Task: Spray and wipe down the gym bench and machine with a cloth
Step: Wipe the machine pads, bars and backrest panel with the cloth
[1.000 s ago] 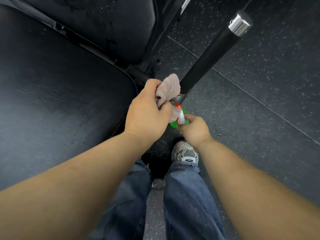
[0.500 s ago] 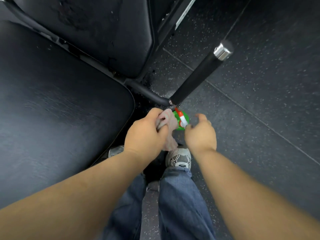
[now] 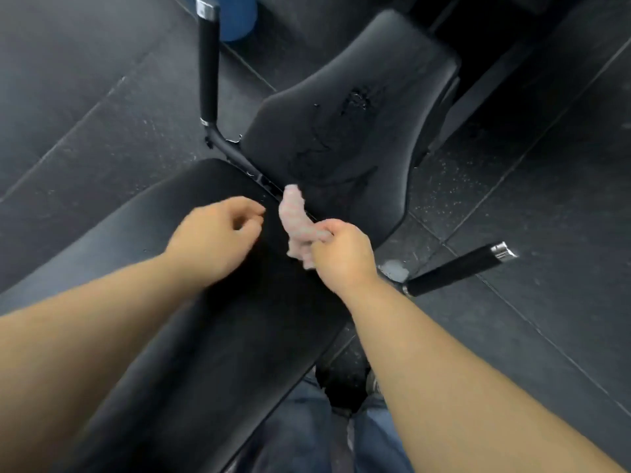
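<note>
On the far left is the dark floor, with tiny pale specks and thin lines between its tiles. A black handle sticks out over it, with a shiny cap on its far end. Just right of that cap is a blue thing, cut off by the edge, and I cannot tell what it is. From the near end of the handle a black metal bar bends and runs into the gap between the two pads of the bench.

The long pad fills the lower left and middle. The left hand is over its far end. Its fingers are loosely curled and hold nothing, and it looks a bit blurry.

Just to the right is the pink cloth, all bunched up, with its top end over the gap between the pads. The right hand grips its lower end in a tight fist. Down at the bottom are blue jeans and a bit of a shoe.

Behind the cloth is the seat pad, with wet streaks and drops on it. Right of the right hand, a small white wet blob lies on the floor, beside the near end of a second black handle whose shiny cap points right.
</note>
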The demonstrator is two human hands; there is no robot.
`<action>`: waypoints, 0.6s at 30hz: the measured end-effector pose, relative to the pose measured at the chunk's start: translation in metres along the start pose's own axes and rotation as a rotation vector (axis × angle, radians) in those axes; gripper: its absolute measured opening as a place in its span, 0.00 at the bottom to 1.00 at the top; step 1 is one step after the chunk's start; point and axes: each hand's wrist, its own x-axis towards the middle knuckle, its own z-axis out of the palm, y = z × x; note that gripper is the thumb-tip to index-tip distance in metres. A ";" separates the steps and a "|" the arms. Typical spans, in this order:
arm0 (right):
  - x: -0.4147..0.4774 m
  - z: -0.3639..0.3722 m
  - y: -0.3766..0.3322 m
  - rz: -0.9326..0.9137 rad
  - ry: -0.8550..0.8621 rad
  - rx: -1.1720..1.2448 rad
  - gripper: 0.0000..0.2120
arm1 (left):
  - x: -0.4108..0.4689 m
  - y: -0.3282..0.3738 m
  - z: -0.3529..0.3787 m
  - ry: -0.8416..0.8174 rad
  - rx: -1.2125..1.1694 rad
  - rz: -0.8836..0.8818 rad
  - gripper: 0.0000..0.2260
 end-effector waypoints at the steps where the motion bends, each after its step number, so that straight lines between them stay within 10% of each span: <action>1: 0.007 0.013 0.000 -0.009 0.023 -0.275 0.12 | 0.009 -0.029 -0.012 0.051 0.303 0.020 0.16; 4: 0.013 0.037 0.011 -0.066 0.056 -0.415 0.18 | 0.020 -0.091 -0.019 0.051 0.661 -0.009 0.27; 18: 0.115 0.111 -0.111 -0.224 -0.001 -0.534 0.25 | 0.024 -0.107 -0.005 0.115 0.680 0.027 0.29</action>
